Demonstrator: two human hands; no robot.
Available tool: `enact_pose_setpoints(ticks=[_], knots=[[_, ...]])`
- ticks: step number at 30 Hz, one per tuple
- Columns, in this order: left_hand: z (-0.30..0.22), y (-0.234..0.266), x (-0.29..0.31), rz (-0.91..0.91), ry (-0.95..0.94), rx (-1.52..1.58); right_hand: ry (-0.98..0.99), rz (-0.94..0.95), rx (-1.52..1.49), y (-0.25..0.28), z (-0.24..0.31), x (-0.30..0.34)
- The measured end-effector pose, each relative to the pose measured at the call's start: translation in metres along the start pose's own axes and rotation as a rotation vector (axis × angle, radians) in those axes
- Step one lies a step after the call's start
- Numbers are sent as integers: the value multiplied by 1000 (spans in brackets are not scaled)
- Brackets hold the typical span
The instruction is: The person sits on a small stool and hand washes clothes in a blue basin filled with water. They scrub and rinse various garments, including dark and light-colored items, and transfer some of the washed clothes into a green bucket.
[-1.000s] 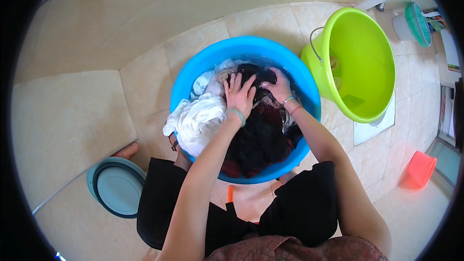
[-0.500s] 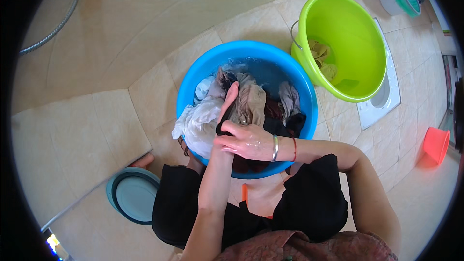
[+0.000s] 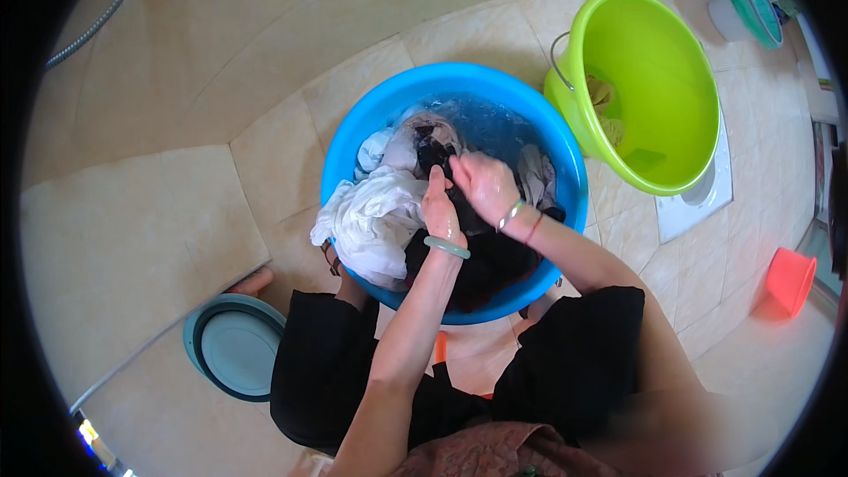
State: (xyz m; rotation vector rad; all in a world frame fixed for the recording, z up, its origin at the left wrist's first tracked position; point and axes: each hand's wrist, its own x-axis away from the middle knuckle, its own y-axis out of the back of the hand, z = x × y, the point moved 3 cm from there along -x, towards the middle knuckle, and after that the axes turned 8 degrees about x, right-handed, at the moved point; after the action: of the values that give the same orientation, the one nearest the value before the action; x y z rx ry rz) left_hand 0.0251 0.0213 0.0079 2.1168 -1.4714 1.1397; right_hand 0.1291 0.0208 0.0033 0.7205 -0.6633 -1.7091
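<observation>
A blue basin (image 3: 579, 185) holds water and a heap of wet clothes. My left hand (image 3: 443, 212), below a pale green bangle, is closed on a black garment (image 3: 473, 221) over the middle of the basin. Right beside it my right hand (image 3: 486, 184) is curled into a fist on the same dark cloth, its wrist bearing a silver bangle and a red string. White cloth (image 3: 375, 216) bulges over the left rim. A pinkish-grey garment (image 3: 405, 143) lies just beyond my hands, and a grey one (image 3: 535, 175) rests to the right.
A lime-green bucket (image 3: 649, 62) with a little yellowish cloth (image 3: 601, 93) inside stands at the far right, beside a white floor-level toilet (image 3: 693, 212). A teal basin (image 3: 237, 349) sits at the left, a coral-red container (image 3: 791, 281) at the right. A shower hose (image 3: 102, 19) hangs upper left.
My right hand has left my left forearm and moved up and right beside my left hand. My left hand has drawn back toward me. More black cloth shows in the basin.
</observation>
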Motion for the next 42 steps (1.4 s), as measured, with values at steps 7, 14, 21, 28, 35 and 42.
enact_pose_setpoints(ticks=[7, 14, 21, 28, 35, 42], knots=[[3, 28, -44, 834, 202, 615, 310, 89, -109, 9, 78, 29], [34, 21, -21, 77, 225, 262, -32, 22, 114, -22, -15, -9], [17, 52, -61, 338, 266, 462, 330, 82, -110, 16, 90, 42], [22, 14, -20, 78, 167, 273, 1, 49, 109, -26, -23, -18], [15, 56, -59, 528, 177, 405, 305, 111, -96, 1, 81, 43], [-6, 14, -8, 261, 71, 59, -9, 63, 61, -34, -44, -12]])
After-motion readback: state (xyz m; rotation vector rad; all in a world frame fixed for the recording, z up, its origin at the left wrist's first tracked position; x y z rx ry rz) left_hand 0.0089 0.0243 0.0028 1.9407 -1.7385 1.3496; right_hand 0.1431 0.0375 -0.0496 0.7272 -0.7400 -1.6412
